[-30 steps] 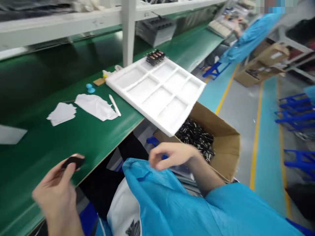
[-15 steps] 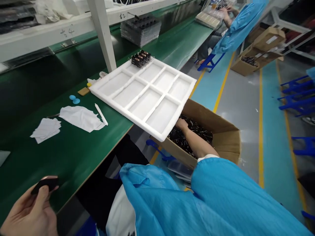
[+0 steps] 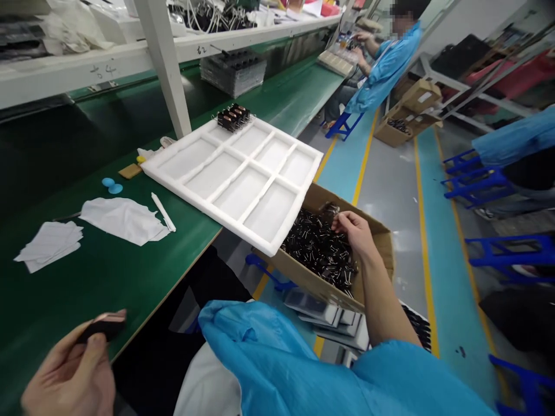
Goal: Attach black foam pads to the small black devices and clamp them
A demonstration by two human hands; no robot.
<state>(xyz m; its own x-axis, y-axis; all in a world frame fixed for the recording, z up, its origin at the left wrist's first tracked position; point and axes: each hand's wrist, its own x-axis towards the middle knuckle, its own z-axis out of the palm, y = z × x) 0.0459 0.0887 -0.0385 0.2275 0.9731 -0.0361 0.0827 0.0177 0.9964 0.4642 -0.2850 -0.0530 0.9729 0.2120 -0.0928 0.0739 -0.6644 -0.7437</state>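
At the bench's front left, my left hand [image 3: 71, 370] is closed on a small dark block [image 3: 102, 326] with a copper-pink edge, thumb in front. My right hand [image 3: 353, 228] is over the cardboard box [image 3: 377, 231], its fingers pinched together. A blurred binder clip [image 3: 330, 208] appears at those fingertips, above the heap of black binder clips [image 3: 321, 251] with silver wire handles. Overhanging the bench edge beside the box is a white foam tray [image 3: 232, 155] split into several compartments. Clipped black blocks [image 3: 234, 117] stand in its far corner compartment.
White cloths [image 3: 121, 218], a white stick-like tube [image 3: 163, 212] and blue round pieces [image 3: 113, 186] lie on the green bench [image 3: 143, 277]. A white post [image 3: 167, 75] rises behind the tray. Farther along, a co-worker in blue [image 3: 377, 75] sits at the bench.
My right hand has come up and back from deep in the box, now with a clip at its fingers. The left hand still holds the dark block. The view has shifted right.
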